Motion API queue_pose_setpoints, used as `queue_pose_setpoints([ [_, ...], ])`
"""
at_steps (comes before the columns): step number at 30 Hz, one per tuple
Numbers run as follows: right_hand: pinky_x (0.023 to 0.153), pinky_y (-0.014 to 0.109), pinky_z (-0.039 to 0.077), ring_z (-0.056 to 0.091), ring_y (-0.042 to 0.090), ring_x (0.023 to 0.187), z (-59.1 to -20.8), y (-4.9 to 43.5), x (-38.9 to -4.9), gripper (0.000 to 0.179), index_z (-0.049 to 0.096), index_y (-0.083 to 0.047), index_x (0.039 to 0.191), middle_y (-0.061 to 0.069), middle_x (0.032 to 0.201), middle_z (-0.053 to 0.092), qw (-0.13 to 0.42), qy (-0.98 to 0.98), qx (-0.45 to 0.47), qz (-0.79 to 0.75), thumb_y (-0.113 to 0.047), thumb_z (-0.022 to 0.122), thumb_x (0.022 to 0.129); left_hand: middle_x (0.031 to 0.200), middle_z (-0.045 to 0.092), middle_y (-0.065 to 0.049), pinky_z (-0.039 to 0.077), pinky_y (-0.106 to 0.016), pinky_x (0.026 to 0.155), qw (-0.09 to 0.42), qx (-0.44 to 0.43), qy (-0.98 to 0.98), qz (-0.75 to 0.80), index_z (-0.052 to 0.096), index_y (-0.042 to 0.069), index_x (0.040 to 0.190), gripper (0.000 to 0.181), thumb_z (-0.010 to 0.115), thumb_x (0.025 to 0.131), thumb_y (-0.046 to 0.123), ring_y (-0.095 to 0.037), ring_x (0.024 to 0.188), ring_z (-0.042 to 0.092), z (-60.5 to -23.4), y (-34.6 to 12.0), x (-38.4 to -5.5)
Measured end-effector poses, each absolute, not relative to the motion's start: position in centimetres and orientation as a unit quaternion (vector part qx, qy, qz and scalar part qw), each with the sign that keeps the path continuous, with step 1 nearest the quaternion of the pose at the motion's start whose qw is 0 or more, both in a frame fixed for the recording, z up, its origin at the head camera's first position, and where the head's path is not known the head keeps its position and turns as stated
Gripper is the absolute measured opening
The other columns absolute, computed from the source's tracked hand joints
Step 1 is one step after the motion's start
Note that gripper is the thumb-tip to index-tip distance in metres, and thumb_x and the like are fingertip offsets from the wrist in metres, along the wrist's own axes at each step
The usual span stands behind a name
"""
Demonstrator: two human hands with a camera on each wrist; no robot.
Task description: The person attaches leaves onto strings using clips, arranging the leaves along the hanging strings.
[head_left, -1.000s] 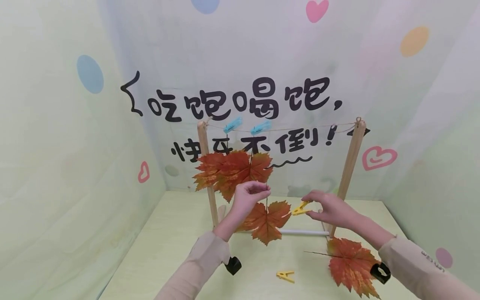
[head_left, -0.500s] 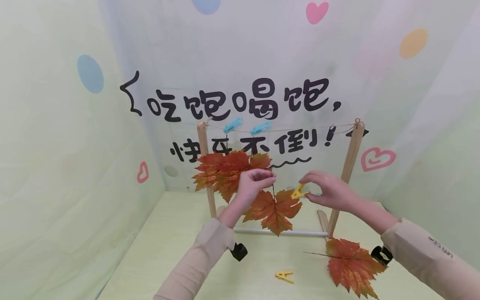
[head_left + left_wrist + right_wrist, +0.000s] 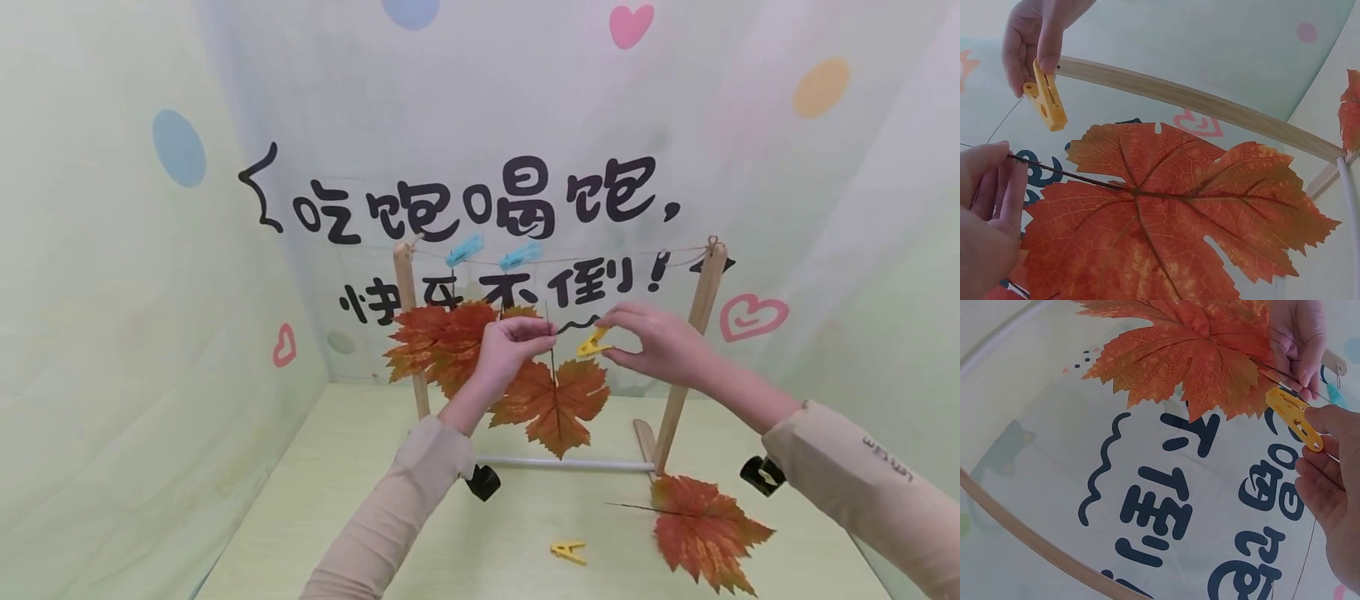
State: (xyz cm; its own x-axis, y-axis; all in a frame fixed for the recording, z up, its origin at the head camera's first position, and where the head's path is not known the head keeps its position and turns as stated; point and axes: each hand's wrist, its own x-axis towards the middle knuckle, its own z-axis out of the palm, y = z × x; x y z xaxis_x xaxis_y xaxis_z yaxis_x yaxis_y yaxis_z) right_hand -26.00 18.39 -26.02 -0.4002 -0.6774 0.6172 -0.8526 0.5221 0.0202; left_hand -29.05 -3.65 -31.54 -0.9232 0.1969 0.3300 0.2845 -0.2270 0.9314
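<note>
My left hand [image 3: 517,343] pinches the thin dark stem of an orange-red artificial maple leaf [image 3: 557,407], which hangs below the fingers. Just right of it, my right hand [image 3: 654,343] holds a yellow clothespin [image 3: 592,342] between thumb and fingers. In the right wrist view the clothespin [image 3: 1294,419] lies close to the leaf's stem. Above both hands runs a thin string [image 3: 585,257] between two wooden posts. Two blue clothespins [image 3: 467,249] on its left part hold the stems of two more red leaves [image 3: 431,337], partly covered by my left hand and the held leaf.
Another red leaf [image 3: 701,529] lies on the table [image 3: 300,517] at the right, its stem pointing left. A second yellow clothespin [image 3: 568,552] lies near the front. The right wooden post [image 3: 693,350] stands behind my right hand, and a white rod [image 3: 570,463] joins the posts low down.
Both hands have risen toward the string, the left also shifting slightly right. The held leaf has come up with the left hand, the yellow clothespin with the right.
</note>
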Motion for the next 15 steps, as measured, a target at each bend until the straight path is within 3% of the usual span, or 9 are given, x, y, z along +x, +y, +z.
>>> queue_pose_setpoints([
  [15, 0.070, 0.037, 0.053, 0.061, 0.025, 0.083, -23.6, 18.9, -26.8, 0.037, 0.065, 0.003, 0.097, 0.013, 0.091, 0.065, 0.331, -0.815, 0.453, 0.146, -0.004, 0.080, 0.064, 0.094, 0.068, -0.014, 0.051, -0.027, 0.080, 0.089, -0.207, -0.666, -0.711, 0.066, -0.004, 0.100, 0.023, 0.068, 0.078, 0.001, -0.016, 0.085, 0.066, -29.0, -2.2, -30.8],
])
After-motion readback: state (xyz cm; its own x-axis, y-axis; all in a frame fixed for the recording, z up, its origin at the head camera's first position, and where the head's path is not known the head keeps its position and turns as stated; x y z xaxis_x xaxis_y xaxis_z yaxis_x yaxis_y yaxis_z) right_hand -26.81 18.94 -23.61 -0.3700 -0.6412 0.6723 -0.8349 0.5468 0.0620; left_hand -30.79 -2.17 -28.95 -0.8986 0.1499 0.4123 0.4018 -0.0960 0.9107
